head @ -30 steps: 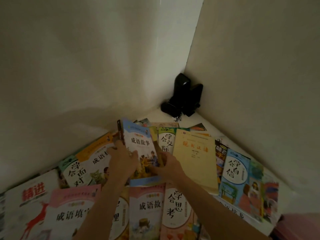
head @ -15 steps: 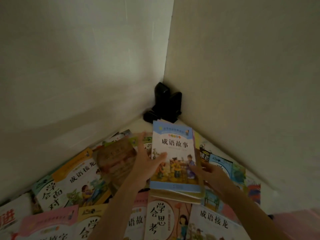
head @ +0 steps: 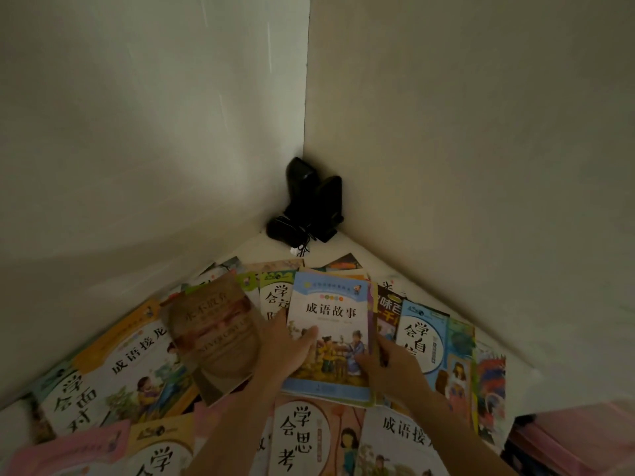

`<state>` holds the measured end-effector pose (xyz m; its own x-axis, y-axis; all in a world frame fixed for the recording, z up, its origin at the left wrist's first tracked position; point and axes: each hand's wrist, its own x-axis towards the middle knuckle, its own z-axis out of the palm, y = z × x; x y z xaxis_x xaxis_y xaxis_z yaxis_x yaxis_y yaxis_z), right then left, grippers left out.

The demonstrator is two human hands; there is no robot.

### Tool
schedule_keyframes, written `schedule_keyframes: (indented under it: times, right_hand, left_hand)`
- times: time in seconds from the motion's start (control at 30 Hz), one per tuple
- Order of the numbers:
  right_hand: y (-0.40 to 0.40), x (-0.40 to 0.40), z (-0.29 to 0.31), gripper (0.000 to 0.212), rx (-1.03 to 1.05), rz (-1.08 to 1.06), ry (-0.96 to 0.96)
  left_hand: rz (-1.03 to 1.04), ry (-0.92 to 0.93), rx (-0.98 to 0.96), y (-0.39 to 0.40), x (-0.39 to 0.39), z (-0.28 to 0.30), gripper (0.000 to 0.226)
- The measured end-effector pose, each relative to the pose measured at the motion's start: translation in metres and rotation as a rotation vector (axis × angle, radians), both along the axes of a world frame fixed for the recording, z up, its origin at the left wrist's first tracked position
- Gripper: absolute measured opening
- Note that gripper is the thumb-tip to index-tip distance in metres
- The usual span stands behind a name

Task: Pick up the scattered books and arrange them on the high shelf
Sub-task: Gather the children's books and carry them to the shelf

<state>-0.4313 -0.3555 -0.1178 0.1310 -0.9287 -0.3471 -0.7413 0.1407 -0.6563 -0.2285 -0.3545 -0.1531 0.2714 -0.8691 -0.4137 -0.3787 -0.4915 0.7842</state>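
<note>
Books spread across a white surface in a corner, one small stack held up among them.

We see a blue-covered book (head: pixel 331 333) titled 成语故事, with a picture of seated figures, lying face up atop a thin stack at the middle. To its left lies a brown-covered book (head: pixel 214 341), tilted, overlapping an orange and white book (head: pixel 127 359) marked 成语接龙. Right of the stack sits a blue and white book (head: pixel 422 333) headed 学会自. Nearest us lie a peach book (head: pixel 304 441) reading 学会思考 and another 成语接龙 book (head: pixel 402 441). All rest flat, covers up, overlapping one another.
</note>
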Motion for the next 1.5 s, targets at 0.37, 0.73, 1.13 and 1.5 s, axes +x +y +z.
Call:
schedule_keyframes:
  times: [0.37,0.73,1.13,1.5]
  right_hand:
    - [0.006,-0.015,0.004,0.036,0.142,-0.179,-0.239]
    - [0.030,-0.115,0.060,0.047,0.283,-0.537,-0.836]
    - [0.038,-0.145,-0.043,0.070,0.174,-0.584,-0.087]
    - [0.046,-0.178,-0.034,0.083,0.247,-0.729,-0.338]
  left_hand:
    - [0.190,0.343,0.172,-0.002,-0.038,0.069,0.046]
    - [-0.196,0.457,-0.098,-0.005,-0.129,0.144,0.027]
    - [-0.271,0.141,0.242,-0.039,-0.180,-0.010,0.106]
    - [-0.309,0.420,0.184,-0.013,-0.196,0.040,0.105]
